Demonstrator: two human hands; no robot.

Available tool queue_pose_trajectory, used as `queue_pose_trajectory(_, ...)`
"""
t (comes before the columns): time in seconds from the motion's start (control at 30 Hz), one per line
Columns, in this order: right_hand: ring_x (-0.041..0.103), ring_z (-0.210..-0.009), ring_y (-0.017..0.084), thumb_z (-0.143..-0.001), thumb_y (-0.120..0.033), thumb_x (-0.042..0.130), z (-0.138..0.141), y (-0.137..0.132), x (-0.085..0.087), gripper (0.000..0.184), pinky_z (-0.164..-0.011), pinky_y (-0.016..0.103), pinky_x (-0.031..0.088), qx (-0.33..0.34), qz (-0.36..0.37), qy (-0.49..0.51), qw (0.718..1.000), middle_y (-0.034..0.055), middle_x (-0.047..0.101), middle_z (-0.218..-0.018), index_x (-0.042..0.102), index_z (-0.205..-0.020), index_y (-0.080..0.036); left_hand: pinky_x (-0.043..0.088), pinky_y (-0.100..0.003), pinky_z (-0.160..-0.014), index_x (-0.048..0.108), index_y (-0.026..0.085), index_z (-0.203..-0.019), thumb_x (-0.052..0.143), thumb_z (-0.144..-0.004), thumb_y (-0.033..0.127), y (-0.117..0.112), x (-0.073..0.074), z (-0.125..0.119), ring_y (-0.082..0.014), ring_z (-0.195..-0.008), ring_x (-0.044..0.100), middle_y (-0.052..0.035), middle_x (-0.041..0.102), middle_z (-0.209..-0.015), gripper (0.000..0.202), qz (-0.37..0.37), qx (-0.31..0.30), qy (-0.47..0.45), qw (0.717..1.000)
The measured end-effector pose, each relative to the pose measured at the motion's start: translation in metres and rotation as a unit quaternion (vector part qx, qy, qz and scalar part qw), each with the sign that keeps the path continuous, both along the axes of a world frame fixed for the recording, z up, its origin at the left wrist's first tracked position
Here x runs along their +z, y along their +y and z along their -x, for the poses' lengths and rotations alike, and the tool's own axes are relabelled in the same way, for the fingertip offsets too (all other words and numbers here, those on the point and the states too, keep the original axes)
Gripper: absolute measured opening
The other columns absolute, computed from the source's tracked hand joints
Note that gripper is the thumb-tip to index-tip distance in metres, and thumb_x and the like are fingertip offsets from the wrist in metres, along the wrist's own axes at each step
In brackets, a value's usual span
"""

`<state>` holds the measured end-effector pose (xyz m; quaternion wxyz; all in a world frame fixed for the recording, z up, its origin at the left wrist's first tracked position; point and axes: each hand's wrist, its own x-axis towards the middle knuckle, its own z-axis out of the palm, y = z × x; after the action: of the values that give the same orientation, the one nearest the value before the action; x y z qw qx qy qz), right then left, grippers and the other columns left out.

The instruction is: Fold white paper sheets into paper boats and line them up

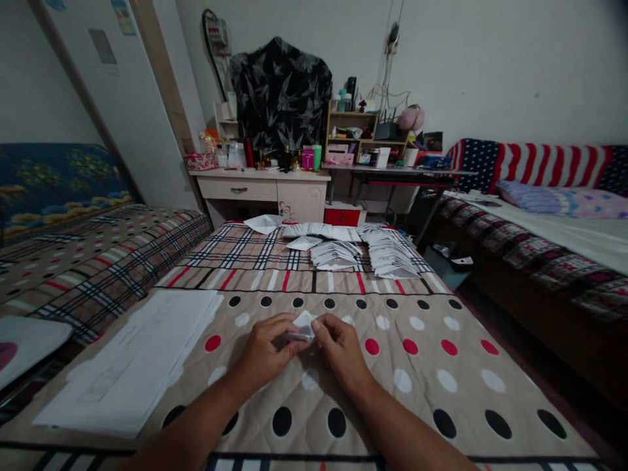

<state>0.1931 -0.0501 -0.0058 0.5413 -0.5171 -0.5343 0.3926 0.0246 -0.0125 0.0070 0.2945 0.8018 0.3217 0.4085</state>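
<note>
Between my two hands is a small piece of folded white paper (pixel 304 323), held just over the dotted bedspread. My left hand (pixel 269 345) pinches its left side, thumb below and fingers above. On the opposite side, my right hand (pixel 339 345) grips the paper's edge between thumb and curled fingers. A stack of large white sheets (pixel 132 360) with faint printing lies flat to the left of my left arm. Farther off are rows of folded white paper pieces (pixel 336 254), with another long row (pixel 390 252) to their right.
The patterned bedspread (pixel 314 392) covers the surface under my hands. A single folded paper (pixel 265 224) lies near its far edge. Beyond stand a white desk (pixel 255 186) and a shelf with bottles and boxes. A grey bin (pixel 449 265) is on the right, beside another bed (pixel 554 229).
</note>
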Motion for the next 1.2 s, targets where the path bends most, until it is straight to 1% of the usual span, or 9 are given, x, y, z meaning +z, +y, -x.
queue_pose_trajectory(0.07, 0.048, -0.060, 0.014, -0.083, -0.048, 0.061, 0.000, -0.001, 0.000, 0.034, -0.054, 0.025, 0.036, -0.005, -0.009, -0.002, 1.000, 0.0002, 0.054, -0.063, 0.062, -0.071, -0.017, 0.054, -0.030, -0.071, 0.065, 0.018, -0.070, 0.068, -0.078, 0.027, 0.001, 0.002, -0.001, -0.0192, -0.077, 0.066, -0.0053, 0.069, -0.080, 0.012, 0.050, 0.006, -0.019, 0.999)
queue_pose_trajectory(0.23, 0.051, -0.062, 0.014, -0.078, -0.044, 0.069, 0.002, 0.001, -0.005, 0.029, -0.057, 0.025, 0.038, -0.016, 0.000, -0.021, 1.000, 0.0012, 0.058, -0.067, 0.063, -0.072, -0.016, 0.051, -0.024, -0.058, 0.063, 0.014, -0.074, 0.067, -0.078, 0.034, 0.006, -0.001, -0.002, -0.0146, -0.064, 0.060, -0.0026, 0.061, -0.072, 0.021, 0.198, -0.030, -0.072, 0.977)
queue_pose_trajectory(0.37, 0.051, -0.060, 0.013, -0.077, -0.040, 0.069, 0.004, 0.002, -0.007, 0.026, -0.055, 0.025, 0.037, 0.001, 0.024, 0.006, 1.000, 0.0002, 0.057, -0.064, 0.061, -0.070, -0.016, 0.050, -0.023, -0.057, 0.060, 0.014, -0.071, 0.072, -0.074, 0.035, 0.005, -0.004, -0.004, -0.0131, -0.060, 0.057, 0.0006, 0.056, -0.065, 0.024, 0.240, -0.024, -0.084, 0.967)
queue_pose_trajectory(0.47, 0.051, -0.059, 0.013, -0.078, -0.036, 0.067, 0.004, 0.004, -0.010, 0.022, -0.055, 0.024, 0.037, 0.001, 0.033, 0.013, 0.999, -0.0003, 0.058, -0.063, 0.059, -0.070, -0.017, 0.051, -0.025, -0.057, 0.060, 0.015, -0.075, 0.073, -0.073, 0.036, 0.005, -0.008, -0.006, -0.0142, -0.059, 0.059, 0.0011, 0.058, -0.065, 0.025, 0.285, -0.016, -0.078, 0.955)
queue_pose_trajectory(0.63, 0.051, -0.060, 0.013, -0.079, -0.029, 0.063, 0.004, 0.005, -0.014, 0.016, -0.054, 0.024, 0.037, -0.020, 0.023, -0.043, 0.999, -0.0007, 0.057, -0.063, 0.058, -0.069, -0.017, 0.053, -0.026, -0.064, 0.059, 0.017, -0.095, 0.074, -0.071, 0.032, 0.008, -0.015, -0.006, -0.0179, -0.074, 0.066, -0.0031, 0.068, -0.084, 0.032, 0.291, -0.007, -0.067, 0.954)
queue_pose_trajectory(0.8, 0.052, -0.059, 0.012, -0.080, -0.034, 0.063, 0.004, 0.004, -0.010, 0.019, -0.054, 0.023, 0.035, -0.014, 0.025, -0.048, 0.998, -0.0009, 0.058, -0.064, 0.060, -0.073, -0.017, 0.051, -0.027, -0.070, 0.060, 0.017, -0.093, 0.071, -0.072, 0.026, 0.006, -0.017, -0.007, -0.0191, -0.081, 0.066, -0.0045, 0.069, -0.089, 0.025, 0.239, 0.002, -0.009, 0.971)
queue_pose_trajectory(0.9, 0.050, -0.059, 0.011, -0.075, -0.032, 0.069, 0.005, 0.003, -0.007, 0.017, -0.054, 0.022, 0.034, -0.014, 0.029, -0.072, 0.997, -0.0026, 0.057, -0.064, 0.060, -0.075, -0.018, 0.049, -0.026, -0.072, 0.059, 0.018, -0.095, 0.070, -0.074, 0.024, 0.004, -0.017, -0.007, -0.0183, -0.083, 0.065, -0.0034, 0.068, -0.090, 0.024, 0.233, -0.022, 0.007, 0.972)
queue_pose_trajectory(1.07, 0.044, -0.055, 0.010, -0.074, -0.029, 0.066, 0.006, 0.002, -0.008, 0.021, -0.053, 0.022, 0.030, 0.001, 0.045, -0.104, 0.994, -0.0046, 0.049, -0.057, 0.052, -0.062, -0.018, 0.040, -0.021, -0.056, 0.043, 0.021, -0.116, 0.072, -0.074, 0.026, 0.002, -0.015, -0.005, -0.0135, -0.062, 0.059, 0.0039, 0.063, -0.071, 0.051, 0.296, -0.064, -0.005, 0.953)
queue_pose_trajectory(1.2, 0.041, -0.054, 0.009, -0.070, -0.024, 0.064, 0.002, 0.003, -0.009, 0.019, -0.052, 0.022, 0.029, 0.050, 0.064, -0.092, 0.992, -0.0054, 0.046, -0.056, 0.050, -0.059, -0.018, 0.042, -0.022, -0.062, 0.039, 0.022, -0.121, 0.070, -0.075, 0.020, 0.003, -0.004, 0.005, -0.0143, -0.072, 0.062, -0.0019, 0.068, -0.090, 0.055, 0.308, -0.139, 0.039, 0.940)
